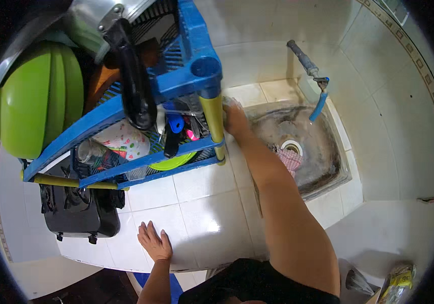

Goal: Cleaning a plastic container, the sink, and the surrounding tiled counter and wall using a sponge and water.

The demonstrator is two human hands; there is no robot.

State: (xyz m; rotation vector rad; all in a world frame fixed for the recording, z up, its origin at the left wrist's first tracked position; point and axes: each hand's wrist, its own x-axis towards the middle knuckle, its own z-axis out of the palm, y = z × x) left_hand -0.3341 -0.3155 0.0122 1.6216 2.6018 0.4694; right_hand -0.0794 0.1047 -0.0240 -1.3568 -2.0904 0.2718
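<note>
My left hand [155, 243] rests with its fingers spread on the white tiled counter [211, 205], near the front edge. Stretched out beside the rack's right post, my right hand [234, 114] is near the back of the counter; its fingers are partly hidden, and a whitish thing shows at them. The blue plastic dish rack [105, 110] with yellow posts stands left of this hand. To the right of my right forearm lies a worn sink [319, 152], with a pink checked cloth [289, 161] beside its drain.
Green bowls [38, 102] and a pan with a black handle [133, 76] sit on the rack. Cups and utensils fill its lower shelf. A black gas stove [84, 216] stands at the left. A wall tap with a blue hose [318, 106] reaches over the sink.
</note>
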